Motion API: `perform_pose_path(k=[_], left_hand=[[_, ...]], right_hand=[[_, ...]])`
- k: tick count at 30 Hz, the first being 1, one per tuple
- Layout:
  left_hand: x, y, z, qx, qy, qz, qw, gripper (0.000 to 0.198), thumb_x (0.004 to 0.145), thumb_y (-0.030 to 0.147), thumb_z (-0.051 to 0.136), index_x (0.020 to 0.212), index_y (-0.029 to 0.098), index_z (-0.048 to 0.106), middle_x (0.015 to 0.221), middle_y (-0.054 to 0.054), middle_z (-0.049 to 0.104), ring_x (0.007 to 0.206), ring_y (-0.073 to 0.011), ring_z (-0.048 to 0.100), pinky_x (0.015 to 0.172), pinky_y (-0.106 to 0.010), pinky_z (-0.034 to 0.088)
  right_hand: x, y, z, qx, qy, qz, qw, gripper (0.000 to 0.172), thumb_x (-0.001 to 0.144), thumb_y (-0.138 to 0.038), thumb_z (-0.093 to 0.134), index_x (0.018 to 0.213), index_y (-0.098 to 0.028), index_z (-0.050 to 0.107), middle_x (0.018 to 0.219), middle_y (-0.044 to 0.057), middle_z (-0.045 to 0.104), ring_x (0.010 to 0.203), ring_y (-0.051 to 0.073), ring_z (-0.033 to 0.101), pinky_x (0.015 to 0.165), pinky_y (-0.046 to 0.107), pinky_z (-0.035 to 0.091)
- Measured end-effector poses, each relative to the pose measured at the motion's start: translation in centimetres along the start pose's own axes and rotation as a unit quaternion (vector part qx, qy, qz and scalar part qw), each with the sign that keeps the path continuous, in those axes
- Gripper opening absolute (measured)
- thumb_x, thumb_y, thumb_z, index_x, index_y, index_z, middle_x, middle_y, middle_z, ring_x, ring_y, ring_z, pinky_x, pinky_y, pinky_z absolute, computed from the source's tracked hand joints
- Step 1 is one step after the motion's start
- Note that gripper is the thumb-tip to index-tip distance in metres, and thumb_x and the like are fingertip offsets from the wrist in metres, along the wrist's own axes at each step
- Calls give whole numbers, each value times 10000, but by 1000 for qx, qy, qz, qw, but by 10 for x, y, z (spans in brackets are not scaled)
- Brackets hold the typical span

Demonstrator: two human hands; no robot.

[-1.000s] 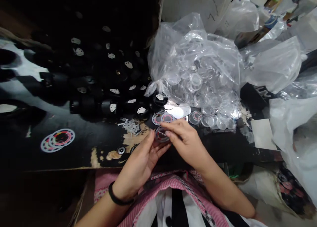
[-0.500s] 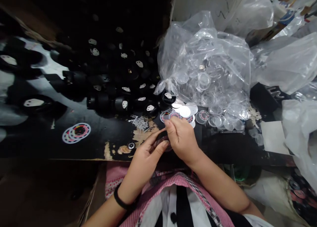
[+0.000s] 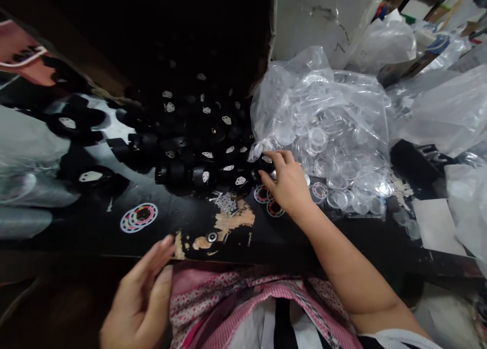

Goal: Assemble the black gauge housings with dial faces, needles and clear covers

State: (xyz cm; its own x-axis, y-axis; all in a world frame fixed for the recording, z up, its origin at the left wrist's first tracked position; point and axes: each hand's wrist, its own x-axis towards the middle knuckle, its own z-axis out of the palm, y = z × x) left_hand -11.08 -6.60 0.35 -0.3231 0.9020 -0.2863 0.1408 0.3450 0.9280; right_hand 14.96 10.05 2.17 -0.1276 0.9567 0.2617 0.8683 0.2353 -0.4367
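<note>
My right hand (image 3: 288, 187) reaches over the bench with thumb and fingers apart, around the near side of a black round part (image 3: 266, 160) with a white plate on it. I cannot tell how firmly it touches that part. Under its wrist side lie printed ring discs (image 3: 274, 208), red, black and white. My left hand (image 3: 140, 293) is low at the front edge of the bench, slightly blurred, fingers stretched and nothing seen in them. Two more overlapping printed discs (image 3: 139, 217) lie beyond it. A small ring-shaped piece (image 3: 212, 237) rests near the edge.
A clear plastic bag (image 3: 319, 110) spills clear round covers (image 3: 337, 197) at the right. Many black parts (image 3: 175, 175) with white plates fill the back left. Small white pins (image 3: 224, 202) sit in a heap mid-bench. A pale card (image 3: 437, 224) lies at the right.
My hands were together around a dark round piece; they are now apart, and that piece is no longer in them. The left went left and down, the right forward. The view shifted.
</note>
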Motion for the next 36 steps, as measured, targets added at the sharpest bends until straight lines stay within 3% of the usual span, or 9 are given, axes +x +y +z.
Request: perform_pose_path(k=[3, 7, 10, 13, 19, 22, 26, 30, 36], left_hand=[[2, 22, 38, -19, -36, 2, 999, 380, 849, 440, 689, 1212, 326, 665, 1319, -13, 674, 1233, -288, 604, 1165, -429, 377], [17, 36, 73, -208, -146, -95, 962, 393, 850, 448, 694, 1187, 246, 681, 1224, -85, 722, 1127, -261, 671, 1003, -373, 522], [32, 46, 93, -342, -206, -204, 894, 362, 883, 465, 649, 1135, 211, 701, 1134, -99, 750, 1032, -231, 707, 897, -336, 579], [38, 48, 103, -365, -187, -260, 874, 222, 909, 369, 641, 1019, 199, 732, 1050, -67, 762, 897, -179, 724, 826, -288, 599], [25, 37, 98, -330, -210, -238, 889, 348, 885, 417, 665, 1169, 219, 695, 1181, -85, 735, 951, -189, 713, 800, -277, 604], [21, 38, 98, -328, -203, -229, 894, 379, 878, 406, 672, 1211, 226, 677, 1217, -89, 725, 995, -187, 701, 771, -239, 594], [20, 45, 99, -372, -173, -233, 882, 263, 889, 403, 656, 1055, 213, 727, 1182, -81, 739, 1085, -217, 686, 821, -276, 599], [22, 50, 101, -386, -169, -257, 870, 280, 930, 412, 593, 1041, 195, 732, 1136, -90, 754, 1017, -203, 711, 826, -282, 600], [19, 46, 111, -382, -170, -196, 887, 299, 891, 395, 662, 1146, 247, 714, 1252, -48, 709, 1162, -214, 651, 907, -293, 573]], right_hand=[[-5, 6, -3, 50, 50, -4, 997, 305, 949, -284, 535, 1212, -152, 613, 1102, 123, 678, 982, 247, 657, 895, 422, 518], [-29, 1, -12, 95, 102, -60, 988, 267, 971, -278, 504, 1169, -148, 626, 1135, 113, 702, 1042, 203, 658, 945, 368, 507], [-56, -15, -15, 91, 9, -142, 986, 250, 991, -279, 478, 1144, -180, 649, 1176, 91, 711, 1092, 199, 640, 956, 381, 478], [-77, -25, -19, 86, -85, -202, 972, 230, 994, -305, 492, 1088, -220, 684, 1199, 55, 714, 1005, 196, 646, 914, 410, 447], [-77, -3, -23, 9, -112, 31, 993, 398, 904, -368, 648, 1260, -191, 626, 1183, 148, 635, 1100, 304, 598, 920, 491, 464], [-71, 4, -18, -57, -146, 65, 986, 420, 859, -340, 698, 1238, -173, 627, 1197, 174, 590, 1098, 346, 577, 910, 541, 457], [-71, 4, -14, 129, -118, 111, 978, 126, 889, -243, 614, 989, -175, 650, 996, 85, 649, 933, 223, 619, 850, 401, 501], [-74, 0, -19, 381, -125, 184, 897, 129, 865, -289, 609, 947, -191, 601, 755, -22, 615, 619, 113, 565, 609, 255, 488], [-73, -23, -29, 380, -69, 152, 910, 109, 887, -293, 613, 911, -194, 651, 823, 1, 667, 757, 125, 612, 717, 262, 490]])
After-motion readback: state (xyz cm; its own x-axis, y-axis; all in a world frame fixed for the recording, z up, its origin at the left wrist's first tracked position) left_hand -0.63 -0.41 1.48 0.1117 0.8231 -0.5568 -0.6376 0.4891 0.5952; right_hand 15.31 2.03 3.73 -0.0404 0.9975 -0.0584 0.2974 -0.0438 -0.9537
